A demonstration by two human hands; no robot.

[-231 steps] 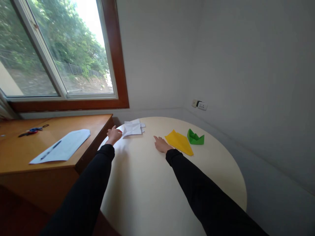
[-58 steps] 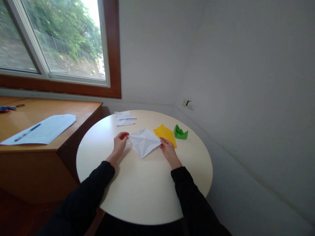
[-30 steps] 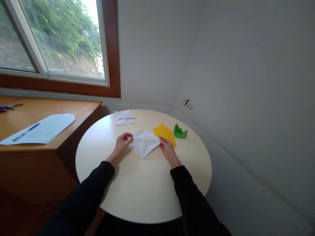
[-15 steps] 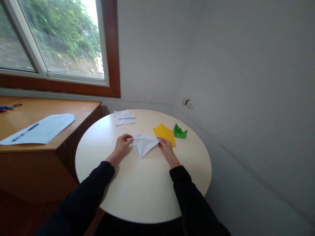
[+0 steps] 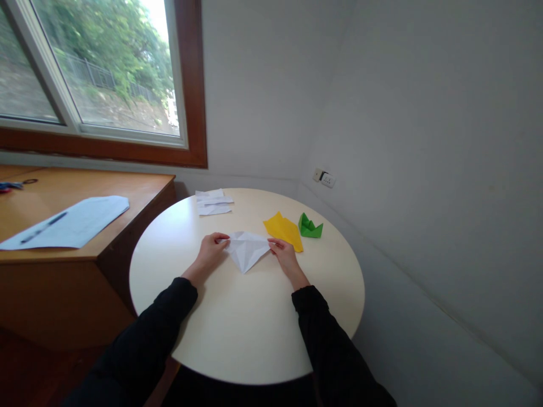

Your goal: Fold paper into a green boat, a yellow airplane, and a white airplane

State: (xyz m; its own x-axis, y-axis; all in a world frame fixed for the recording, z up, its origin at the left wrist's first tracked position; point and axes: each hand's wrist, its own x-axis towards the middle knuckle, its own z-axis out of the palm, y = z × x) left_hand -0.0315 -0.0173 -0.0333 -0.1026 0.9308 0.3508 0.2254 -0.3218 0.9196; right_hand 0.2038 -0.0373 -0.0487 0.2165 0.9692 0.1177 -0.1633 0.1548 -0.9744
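A creased white paper (image 5: 247, 250) is pinched at its side corners between the left hand (image 5: 211, 254) and right hand (image 5: 284, 257), low over the round table (image 5: 237, 333). The gripping fingertips are partly hidden by the sheet. A yellow folded paper (image 5: 283, 229) lies just beyond the right fingers.

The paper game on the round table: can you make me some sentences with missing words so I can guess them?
1. Both hands, the left hand and the right hand, pinch a creased sheet of ____ paper.
2. The folded paper next to the right hand is ____.
3. The little green paper boat sits on the ____ table.
4. On the wooden desk, a pen lies on a ____ sheet.

Missing words: white; yellow; round; blue
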